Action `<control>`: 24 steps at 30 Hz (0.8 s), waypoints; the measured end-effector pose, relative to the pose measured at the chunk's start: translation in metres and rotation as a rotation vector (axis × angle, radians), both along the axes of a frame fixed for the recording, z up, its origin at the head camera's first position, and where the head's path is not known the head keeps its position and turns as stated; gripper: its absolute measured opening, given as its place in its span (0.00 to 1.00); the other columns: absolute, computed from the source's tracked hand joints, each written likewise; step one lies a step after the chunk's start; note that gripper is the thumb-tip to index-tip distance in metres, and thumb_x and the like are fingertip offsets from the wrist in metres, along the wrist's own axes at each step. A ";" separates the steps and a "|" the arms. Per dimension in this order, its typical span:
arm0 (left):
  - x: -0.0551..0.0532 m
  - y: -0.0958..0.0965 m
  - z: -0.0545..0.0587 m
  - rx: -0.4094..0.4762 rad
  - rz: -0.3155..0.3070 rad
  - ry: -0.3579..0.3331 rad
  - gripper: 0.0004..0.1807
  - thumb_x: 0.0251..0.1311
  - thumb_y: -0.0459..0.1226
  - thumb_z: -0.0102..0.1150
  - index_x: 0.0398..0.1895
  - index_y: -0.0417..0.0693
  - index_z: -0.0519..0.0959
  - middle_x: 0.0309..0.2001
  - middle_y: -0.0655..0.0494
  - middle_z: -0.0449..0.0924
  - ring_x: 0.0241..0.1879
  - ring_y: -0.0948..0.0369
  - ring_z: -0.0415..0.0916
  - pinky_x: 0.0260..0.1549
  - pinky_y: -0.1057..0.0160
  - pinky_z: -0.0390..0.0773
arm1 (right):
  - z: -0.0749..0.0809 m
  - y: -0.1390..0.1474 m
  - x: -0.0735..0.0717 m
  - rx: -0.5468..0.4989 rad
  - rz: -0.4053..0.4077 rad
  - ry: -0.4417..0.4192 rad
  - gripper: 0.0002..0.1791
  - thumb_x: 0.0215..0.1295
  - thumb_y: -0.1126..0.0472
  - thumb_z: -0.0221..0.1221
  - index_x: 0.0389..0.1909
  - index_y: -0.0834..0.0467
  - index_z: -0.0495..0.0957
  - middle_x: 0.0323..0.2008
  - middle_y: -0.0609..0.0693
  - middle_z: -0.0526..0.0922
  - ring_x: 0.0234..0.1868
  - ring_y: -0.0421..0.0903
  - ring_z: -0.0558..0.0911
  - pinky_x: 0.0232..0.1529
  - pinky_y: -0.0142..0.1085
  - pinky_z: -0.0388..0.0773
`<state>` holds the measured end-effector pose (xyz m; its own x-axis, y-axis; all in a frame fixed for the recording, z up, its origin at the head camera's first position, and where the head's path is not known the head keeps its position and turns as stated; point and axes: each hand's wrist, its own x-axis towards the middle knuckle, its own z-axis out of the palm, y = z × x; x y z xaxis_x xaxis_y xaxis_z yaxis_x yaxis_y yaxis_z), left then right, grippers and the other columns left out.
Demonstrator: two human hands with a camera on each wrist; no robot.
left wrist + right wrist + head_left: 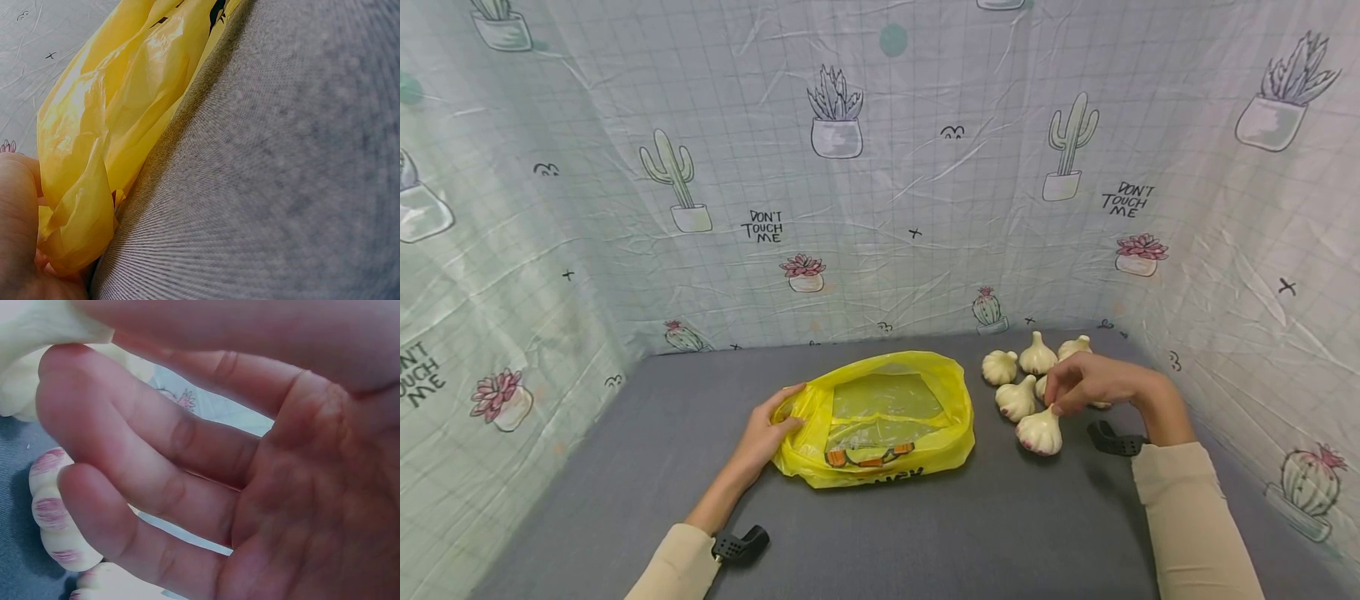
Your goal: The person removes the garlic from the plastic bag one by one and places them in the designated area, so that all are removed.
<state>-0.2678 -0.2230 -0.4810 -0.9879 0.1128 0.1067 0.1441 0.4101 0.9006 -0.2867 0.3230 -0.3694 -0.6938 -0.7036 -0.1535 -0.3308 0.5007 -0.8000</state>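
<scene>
A yellow plastic bag (958, 417) lies on its base with its mouth spread wide, and a pale lining shows inside. My left hand (769, 435) grips the bag's left edge between thumb and fingers; up close in the left wrist view the crumpled plastic (134, 94) bunches against that hand. To the right of the bag, my right hand (1097, 385) pinches the stem of a garlic bulb (1040, 435) between thumb and fingertips. In the right wrist view that stem (56, 325) shows at the thumb tip. Whether the bulb touches the table cannot be told.
Several more garlic bulbs (1017, 398) cluster behind and under the right hand, some partly hidden by it. Dark grey cloth covers the table (970, 533). A printed curtain (880, 208) with potted cacti hangs round the back and both sides.
</scene>
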 end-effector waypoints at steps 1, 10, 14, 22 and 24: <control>0.000 0.000 0.000 0.001 0.000 0.002 0.33 0.69 0.31 0.57 0.76 0.57 0.69 0.79 0.48 0.62 0.80 0.46 0.54 0.72 0.39 0.62 | 0.000 0.000 0.000 -0.003 0.006 -0.001 0.07 0.65 0.68 0.64 0.38 0.69 0.83 0.26 0.44 0.81 0.26 0.36 0.76 0.29 0.35 0.77; -0.001 0.000 0.001 -0.014 -0.005 0.014 0.33 0.69 0.31 0.57 0.77 0.57 0.69 0.79 0.48 0.62 0.80 0.45 0.54 0.73 0.38 0.61 | -0.002 -0.003 -0.002 -0.014 0.012 -0.019 0.08 0.64 0.68 0.64 0.38 0.71 0.82 0.25 0.42 0.81 0.26 0.35 0.75 0.30 0.34 0.77; -0.002 0.000 0.002 -0.016 -0.004 0.016 0.33 0.69 0.31 0.57 0.76 0.57 0.69 0.79 0.47 0.62 0.81 0.45 0.53 0.73 0.37 0.60 | -0.002 -0.004 -0.002 -0.003 -0.011 -0.020 0.08 0.64 0.67 0.64 0.38 0.71 0.82 0.25 0.43 0.81 0.26 0.36 0.75 0.31 0.34 0.77; -0.001 -0.001 0.000 -0.001 -0.012 0.004 0.32 0.69 0.32 0.57 0.77 0.58 0.69 0.79 0.48 0.62 0.80 0.45 0.54 0.71 0.39 0.63 | -0.004 -0.006 -0.003 -0.013 0.013 0.002 0.07 0.65 0.67 0.65 0.37 0.69 0.82 0.25 0.42 0.80 0.26 0.35 0.75 0.31 0.34 0.77; -0.001 -0.001 -0.001 -0.006 -0.009 0.006 0.33 0.69 0.32 0.57 0.77 0.59 0.69 0.79 0.48 0.62 0.80 0.45 0.55 0.71 0.40 0.64 | -0.005 -0.007 -0.004 -0.010 0.020 0.002 0.07 0.64 0.67 0.65 0.37 0.69 0.82 0.26 0.41 0.81 0.27 0.34 0.76 0.31 0.34 0.77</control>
<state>-0.2693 -0.2244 -0.4818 -0.9862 0.1222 0.1120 0.1532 0.4140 0.8973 -0.2908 0.3162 -0.3743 -0.6802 -0.7186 -0.1447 -0.3421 0.4858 -0.8043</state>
